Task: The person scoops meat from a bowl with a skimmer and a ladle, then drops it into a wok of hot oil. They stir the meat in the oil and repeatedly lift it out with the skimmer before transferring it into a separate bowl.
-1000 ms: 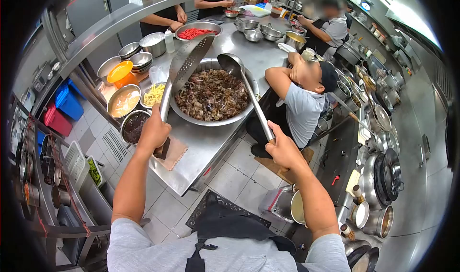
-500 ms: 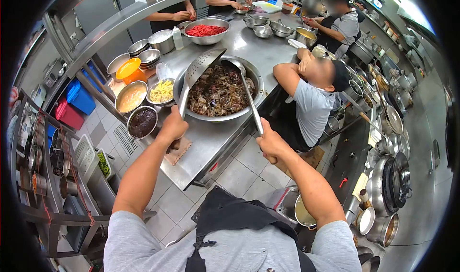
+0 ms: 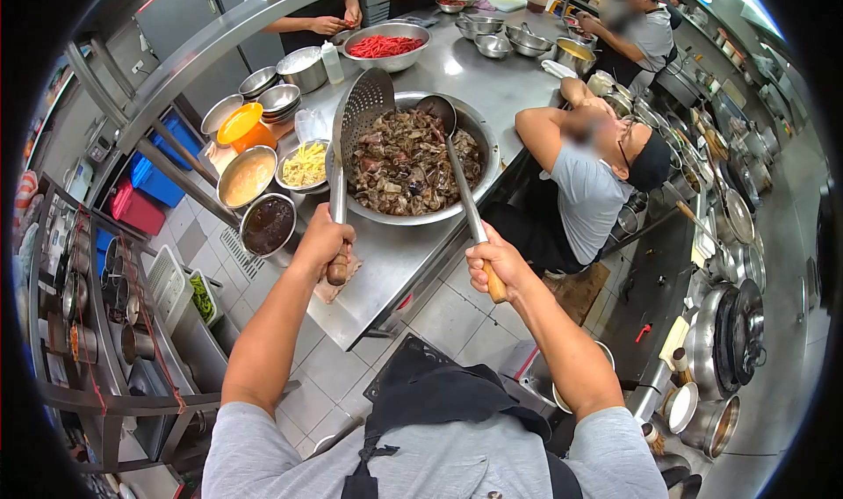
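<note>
My left hand [image 3: 327,241] is closed round the handle of a perforated skimmer [image 3: 372,95]. The skimmer's bowl stands tilted over the left part of a large steel bowl [image 3: 493,148]. Dark brown chopped meat [image 3: 404,161] fills that bowl. In my right hand [image 3: 497,260] is the wooden-ended handle of a ladle [image 3: 468,191], whose round head rests at the far side of the meat. Both hands are near the table's front edge, outside the bowl.
Red peppers [image 3: 385,47] fill a steel bowl behind. Left stand an orange bowl [image 3: 245,128], yellow strips [image 3: 305,165] and a pot of dark sauce [image 3: 269,225]. A co-worker [image 3: 575,183] leans at the table's right side. An overhead rail [image 3: 202,55] crosses the upper left.
The skimmer has turned more upright and moved up and left in the bowl. The ladle head has shifted slightly toward the far side. The view has shifted a little.
</note>
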A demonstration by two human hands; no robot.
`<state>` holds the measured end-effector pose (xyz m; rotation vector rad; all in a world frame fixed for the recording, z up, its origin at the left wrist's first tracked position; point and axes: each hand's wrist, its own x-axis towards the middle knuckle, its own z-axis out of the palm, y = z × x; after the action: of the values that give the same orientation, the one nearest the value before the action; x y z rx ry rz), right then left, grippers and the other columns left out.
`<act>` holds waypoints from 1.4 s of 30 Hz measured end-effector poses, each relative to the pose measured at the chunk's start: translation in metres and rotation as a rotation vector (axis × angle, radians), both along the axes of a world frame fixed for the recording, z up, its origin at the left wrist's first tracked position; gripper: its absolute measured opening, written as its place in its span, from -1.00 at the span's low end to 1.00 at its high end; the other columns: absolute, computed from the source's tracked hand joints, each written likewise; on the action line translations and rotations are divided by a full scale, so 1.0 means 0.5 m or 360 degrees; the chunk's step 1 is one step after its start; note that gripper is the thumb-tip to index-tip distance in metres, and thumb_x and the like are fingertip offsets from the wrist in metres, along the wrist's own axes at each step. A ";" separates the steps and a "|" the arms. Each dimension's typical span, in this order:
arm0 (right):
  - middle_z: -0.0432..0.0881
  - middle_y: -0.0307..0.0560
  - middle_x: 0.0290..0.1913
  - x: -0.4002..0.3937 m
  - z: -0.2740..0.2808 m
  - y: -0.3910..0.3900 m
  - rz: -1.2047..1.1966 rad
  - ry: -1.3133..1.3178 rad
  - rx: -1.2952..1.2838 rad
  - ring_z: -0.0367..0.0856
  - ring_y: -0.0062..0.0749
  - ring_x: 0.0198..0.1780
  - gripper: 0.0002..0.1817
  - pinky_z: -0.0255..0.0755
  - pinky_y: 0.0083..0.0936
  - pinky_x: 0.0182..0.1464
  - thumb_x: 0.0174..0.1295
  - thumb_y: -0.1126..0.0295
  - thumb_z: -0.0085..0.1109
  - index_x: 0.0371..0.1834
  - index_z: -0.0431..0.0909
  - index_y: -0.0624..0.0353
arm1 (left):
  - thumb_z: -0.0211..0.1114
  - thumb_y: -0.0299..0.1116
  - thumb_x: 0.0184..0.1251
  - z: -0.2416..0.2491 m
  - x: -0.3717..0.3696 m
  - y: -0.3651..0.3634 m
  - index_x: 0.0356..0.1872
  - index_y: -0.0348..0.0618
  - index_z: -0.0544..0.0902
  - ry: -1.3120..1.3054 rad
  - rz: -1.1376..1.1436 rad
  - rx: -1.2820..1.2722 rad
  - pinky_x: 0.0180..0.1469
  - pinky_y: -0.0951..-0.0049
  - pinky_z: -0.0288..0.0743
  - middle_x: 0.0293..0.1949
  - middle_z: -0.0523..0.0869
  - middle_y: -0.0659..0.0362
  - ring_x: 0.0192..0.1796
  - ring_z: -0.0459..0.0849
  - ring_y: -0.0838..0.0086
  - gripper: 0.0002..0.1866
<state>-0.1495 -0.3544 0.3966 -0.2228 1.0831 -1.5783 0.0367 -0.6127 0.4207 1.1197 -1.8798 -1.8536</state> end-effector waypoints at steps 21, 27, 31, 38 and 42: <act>0.33 -0.27 -0.56 0.075 -0.001 -0.010 -0.0007 -0.0295 -0.0195 0.32 -0.57 -0.69 -0.39 0.27 -0.51 -0.68 0.31 0.55 -0.02 0.38 0.16 -0.27 | 0.17 -0.70 0.05 -0.011 -0.054 0.062 0.01 -0.24 0.22 0.0326 0.0119 0.0329 -0.65 0.39 0.50 -0.46 0.47 0.10 -0.58 0.53 0.44 -0.52; 0.33 -0.26 -0.55 0.112 0.010 -0.020 0.0042 -0.0311 -0.0171 0.32 -0.56 -0.68 -0.32 0.27 -0.49 -0.67 0.30 0.55 -0.03 0.46 0.09 -0.29 | 0.17 -0.71 0.08 -0.036 -0.055 0.076 -0.13 -0.21 0.20 0.0666 0.0208 0.0605 -0.65 0.39 0.52 -0.47 0.48 0.08 -0.60 0.54 0.40 -0.60; 0.33 -0.25 -0.54 0.137 0.016 -0.027 0.0067 -0.0344 -0.0201 0.33 -0.54 -0.68 -0.28 0.27 -0.47 -0.66 0.30 0.55 -0.03 0.49 0.04 -0.28 | 0.17 -0.71 0.08 -0.017 -0.056 0.104 -0.16 -0.20 0.20 0.0746 0.0353 0.0681 -0.64 0.37 0.52 -0.49 0.48 0.07 -0.59 0.54 0.39 -0.62; 0.36 -0.23 -0.57 0.147 0.032 -0.032 0.0178 -0.0151 -0.0159 0.34 -0.54 -0.70 -0.17 0.29 -0.48 -0.66 0.26 0.59 0.01 0.55 -0.06 -0.27 | 0.14 -0.68 0.09 -0.016 -0.055 0.085 -0.27 -0.22 0.34 0.1015 0.0252 0.1258 -0.56 0.44 0.51 -0.50 0.48 0.11 -0.52 0.53 0.42 -0.78; 0.39 -0.22 -0.55 0.150 0.047 -0.034 0.0269 0.0202 -0.0010 0.38 -0.52 -0.70 -0.09 0.34 -0.45 -0.68 0.19 0.59 0.02 0.59 -0.16 -0.15 | 0.12 -0.66 0.10 0.012 -0.042 0.093 -0.26 -0.24 0.42 0.1195 0.0188 0.1695 -0.51 0.48 0.51 -0.49 0.49 0.16 -0.50 0.50 0.46 -0.81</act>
<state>-0.0746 -0.3715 0.4202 -0.4126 1.1267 -1.4318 0.0155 -0.5661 0.4269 0.5280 -0.3649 -2.7073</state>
